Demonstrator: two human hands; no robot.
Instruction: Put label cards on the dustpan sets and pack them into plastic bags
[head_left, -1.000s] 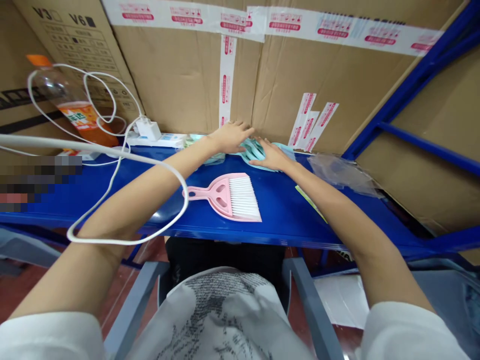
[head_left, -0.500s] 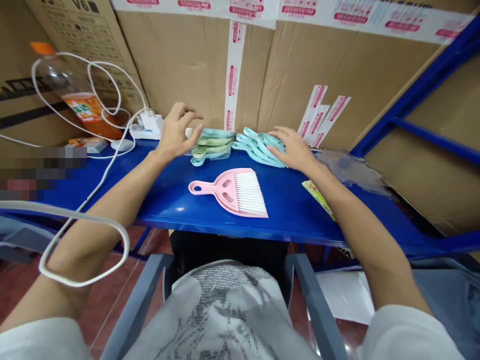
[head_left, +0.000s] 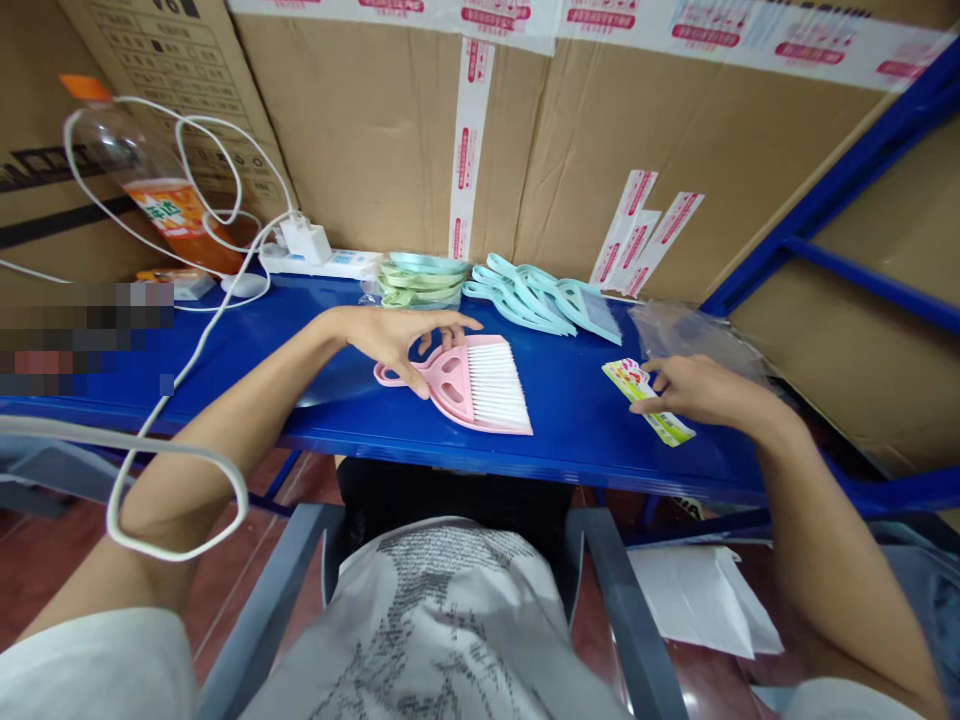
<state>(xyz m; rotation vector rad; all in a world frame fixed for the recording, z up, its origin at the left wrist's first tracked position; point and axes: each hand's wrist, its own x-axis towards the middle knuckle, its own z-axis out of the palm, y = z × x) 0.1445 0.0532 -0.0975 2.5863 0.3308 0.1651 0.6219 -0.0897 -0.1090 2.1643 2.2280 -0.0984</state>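
Observation:
A pink dustpan lies on the blue table, with a white-bristled brush nested in it. My left hand arches over the dustpan with thumb and fingers apart, the thumb at its handle end and the fingertips by its far edge. On the right, my right hand has thumb and fingers bent around a small stack of printed cards, green and white with pink print. Behind the dustpan sit several light-blue dustpan pieces and a pile of green and blue ones.
An orange drink bottle, a looping white cable and a power strip stand at the left. Clear plastic bags lie at the back right. Cardboard walls the rear; a blue metal frame is at right.
My left hand has come down from the green pile to the pink dustpan. My right hand has left the light-blue pieces and moved right and nearer, onto the printed cards.

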